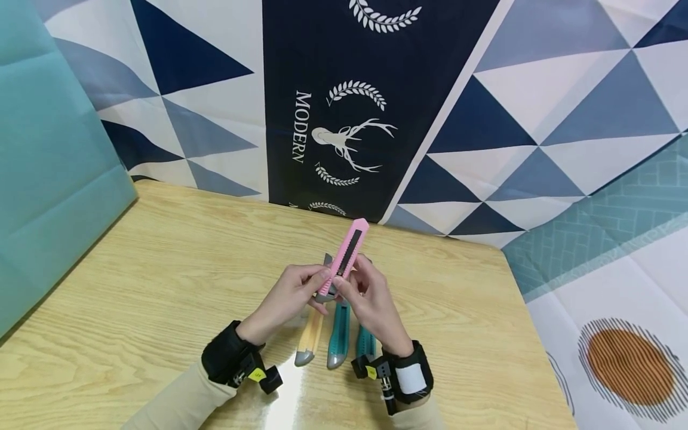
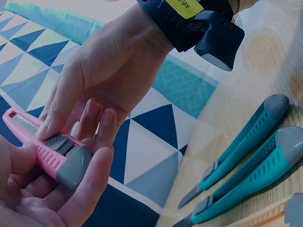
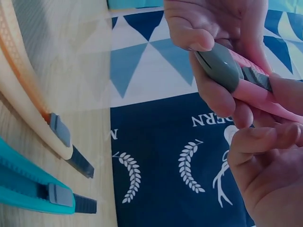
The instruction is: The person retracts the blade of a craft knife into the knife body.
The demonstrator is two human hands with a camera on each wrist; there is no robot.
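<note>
Left hand (image 1: 292,288) grips pink cutter (image 1: 343,252); right hand (image 1: 374,298) pinches it, slider (image 2: 59,143) under thumb: best braced firmly, pressed evenly.

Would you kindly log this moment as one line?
left hand: grips pink utility knife; right hand: thumb on grey slider; table: orange utility knife, two teal utility knives

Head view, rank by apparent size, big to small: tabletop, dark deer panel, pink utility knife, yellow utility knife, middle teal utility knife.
1. Tabletop
2. Dark deer panel
Unranked: pink utility knife, yellow utility knife, middle teal utility knife. Pink is raised nearer the camera; the other two are partly covered.
</note>
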